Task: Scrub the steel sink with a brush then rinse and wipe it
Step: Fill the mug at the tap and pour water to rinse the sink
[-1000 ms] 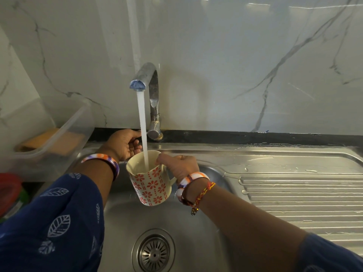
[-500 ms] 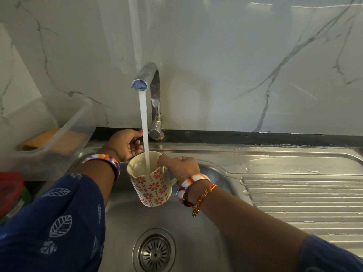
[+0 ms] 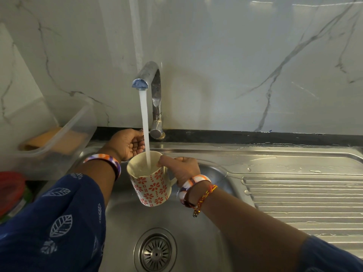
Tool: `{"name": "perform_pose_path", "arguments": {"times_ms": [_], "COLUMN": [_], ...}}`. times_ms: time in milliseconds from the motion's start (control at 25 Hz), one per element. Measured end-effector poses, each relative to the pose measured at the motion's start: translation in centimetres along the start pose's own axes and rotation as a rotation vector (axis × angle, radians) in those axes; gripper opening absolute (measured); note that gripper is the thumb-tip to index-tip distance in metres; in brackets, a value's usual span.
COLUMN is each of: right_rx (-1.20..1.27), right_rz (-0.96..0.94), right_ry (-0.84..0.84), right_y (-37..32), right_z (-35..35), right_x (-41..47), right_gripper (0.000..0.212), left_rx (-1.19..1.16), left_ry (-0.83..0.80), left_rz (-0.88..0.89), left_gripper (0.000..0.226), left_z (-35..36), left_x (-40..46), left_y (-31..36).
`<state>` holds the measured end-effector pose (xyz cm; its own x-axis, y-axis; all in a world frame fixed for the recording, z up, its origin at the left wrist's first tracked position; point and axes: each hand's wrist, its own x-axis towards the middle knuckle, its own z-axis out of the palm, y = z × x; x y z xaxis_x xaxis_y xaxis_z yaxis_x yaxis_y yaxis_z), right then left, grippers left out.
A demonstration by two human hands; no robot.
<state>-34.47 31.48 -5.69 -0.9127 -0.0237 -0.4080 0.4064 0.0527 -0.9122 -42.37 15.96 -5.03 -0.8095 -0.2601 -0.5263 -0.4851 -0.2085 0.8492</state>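
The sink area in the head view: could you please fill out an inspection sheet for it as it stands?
Surface: steel sink and ribbed drainboard, both wet; drain strainer in place.
Job's things: no brush or cloth seen; tap running into a floral mug.
Clutter: clear tub holding something orange, and a red-lidded item, on the left.
Hands: right hand grips the mug; left hand loosely curled beside the stream.
Cables: nothing seen.
Surroundings: marble-look wall.
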Motion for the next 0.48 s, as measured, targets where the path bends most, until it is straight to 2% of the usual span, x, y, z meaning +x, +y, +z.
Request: {"name": "perform_pose_path", "arguments": {"times_ms": [240, 480], "right_rx": [0.057, 0.025], "right_rz": [0.005, 0.029], "right_ry": [0.002, -0.009], "right_y": [0.12, 0.02], "right_z": [0.03, -0.14], "right_x": [-0.14, -0.22], "right_gripper": [0.026, 0.02], "left_rx": [-0.003, 0.005], "left_ry": [-0.022, -0.021], "left_rz": [0.001, -0.019], "left_gripper": [0.016, 0.016], "left_z": [-0.02, -0.04], "left_x": [0.16, 0.06], "left_y": [0.29, 0.5]}}
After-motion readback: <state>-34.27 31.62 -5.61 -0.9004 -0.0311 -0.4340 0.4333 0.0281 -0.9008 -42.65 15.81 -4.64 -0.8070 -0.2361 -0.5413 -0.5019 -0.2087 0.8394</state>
